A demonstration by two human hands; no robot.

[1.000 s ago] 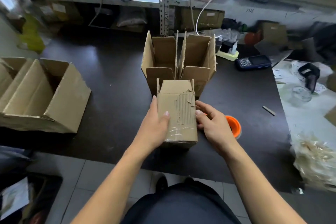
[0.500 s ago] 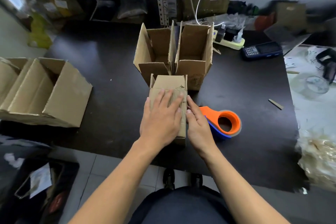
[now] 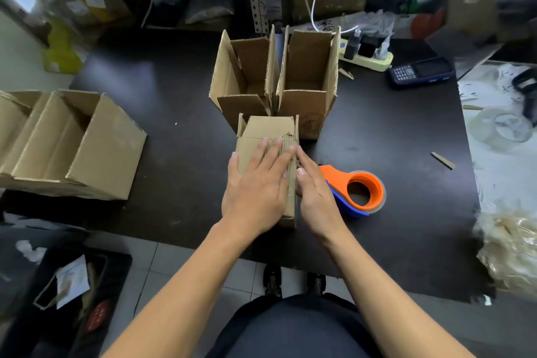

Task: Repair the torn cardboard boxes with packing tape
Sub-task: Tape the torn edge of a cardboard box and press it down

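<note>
I saw my left hand (image 3: 255,183) pressed flat, fingers straight, on the torn box (image 3: 267,136) near the table's (image 3: 174,96) front edge, while my right hand (image 3: 315,192) lay straight-fingered against its side.

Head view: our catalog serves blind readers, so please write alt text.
A left hand presses flat on a small torn cardboard box while the right hand steadies its side; an orange tape dispenser lies beside it.

about five boxes (image 3: 266,131), one tape dispenser (image 3: 356,190)
</note>
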